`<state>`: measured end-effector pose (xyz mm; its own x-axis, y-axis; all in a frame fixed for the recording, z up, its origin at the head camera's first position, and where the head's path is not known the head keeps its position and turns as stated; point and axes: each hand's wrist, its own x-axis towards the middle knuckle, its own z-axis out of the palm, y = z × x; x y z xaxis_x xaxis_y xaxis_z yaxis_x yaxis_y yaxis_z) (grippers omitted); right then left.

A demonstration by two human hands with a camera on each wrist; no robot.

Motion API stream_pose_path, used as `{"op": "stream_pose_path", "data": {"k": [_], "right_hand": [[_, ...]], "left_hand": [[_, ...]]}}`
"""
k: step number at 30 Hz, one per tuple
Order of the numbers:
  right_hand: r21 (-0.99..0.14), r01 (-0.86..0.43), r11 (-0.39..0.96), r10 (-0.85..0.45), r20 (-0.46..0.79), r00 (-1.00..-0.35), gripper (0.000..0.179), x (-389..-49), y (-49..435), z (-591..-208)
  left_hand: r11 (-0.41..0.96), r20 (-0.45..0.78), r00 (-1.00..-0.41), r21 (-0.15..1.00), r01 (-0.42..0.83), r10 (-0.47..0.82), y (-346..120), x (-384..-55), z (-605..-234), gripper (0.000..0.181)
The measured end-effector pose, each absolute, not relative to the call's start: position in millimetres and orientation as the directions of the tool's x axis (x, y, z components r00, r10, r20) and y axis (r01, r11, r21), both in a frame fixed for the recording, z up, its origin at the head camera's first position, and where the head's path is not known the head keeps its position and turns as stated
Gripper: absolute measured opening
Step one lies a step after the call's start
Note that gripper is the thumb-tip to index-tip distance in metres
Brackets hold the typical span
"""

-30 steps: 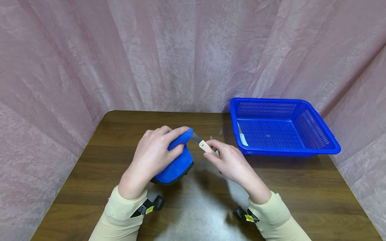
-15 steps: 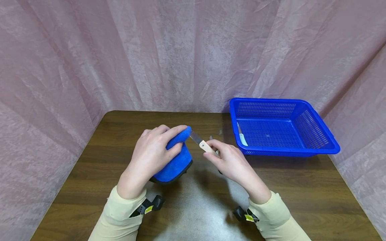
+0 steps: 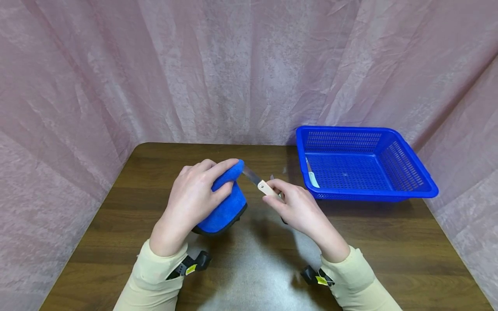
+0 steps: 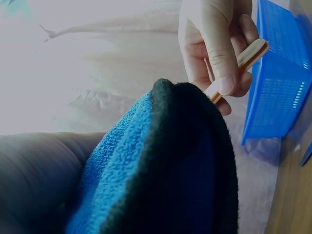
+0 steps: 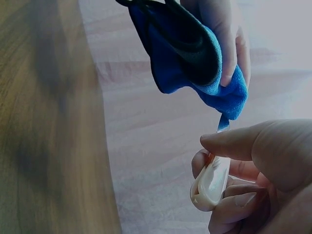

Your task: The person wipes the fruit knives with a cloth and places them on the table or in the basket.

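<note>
My left hand (image 3: pixel 198 194) pinches a folded blue cloth (image 3: pixel 225 216) with dark edging, fingers on top and thumb in front. The cloth wraps the tip of the blade (image 3: pixel 250 174) of a folding knife (image 3: pixel 266 188). Its cream handle is gripped in my right hand (image 3: pixel 299 207), angled up and left. In the right wrist view, thumb and fingers curl round the knife handle (image 5: pixel 212 183), and a short piece of blade shows below the blue cloth (image 5: pixel 226 100). The blade's tip is hidden by the cloth.
A blue plastic basket (image 3: pixel 365 195) stands at the back right of the wooden table (image 3: pixel 163 168). Inside, along its left wall, lies a knife with a pale green handle (image 3: pixel 313 179). A small pointed tip (image 3: pixel 272 177) shows behind my right hand; the rest is hidden. Pink curtains hang behind.
My left hand and the cloth have slid slightly up and left along the blade, toward its tip. More of the blade is bare now. The right hand and knife handle stay nearly still.
</note>
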<state>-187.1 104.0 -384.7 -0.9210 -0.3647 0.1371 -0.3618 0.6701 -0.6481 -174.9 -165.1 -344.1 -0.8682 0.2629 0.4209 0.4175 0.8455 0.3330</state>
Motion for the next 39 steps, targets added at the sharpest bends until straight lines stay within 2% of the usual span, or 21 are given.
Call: {"op": "stream_pose_path", "data": {"k": [18, 24, 39], "right_hand": [[-0.643, -0.328, 0.692, -0.346, 0.103, -0.932, 0.024, -188.3, 103.9, -382.9], [-0.636, -0.328, 0.699, -0.344, 0.103, -0.933, 0.02, -188.3, 103.9, -382.7], [-0.605, -0.361, 0.71, -0.353, 0.138, -0.925, 0.013, -190.4, 104.8, -383.8]], "left_hand": [[0.852, 0.423, -0.879, 0.354, 0.386, 0.222, -174.3, -177.2, -343.7, 0.052], [0.851, 0.439, -0.872, 0.355, 0.388, 0.214, -175.5, -176.6, -343.0, 0.051], [0.821, 0.456, -0.812, 0.253, 0.512, 0.365, -145.6, -169.0, -348.8, 0.05]]}}
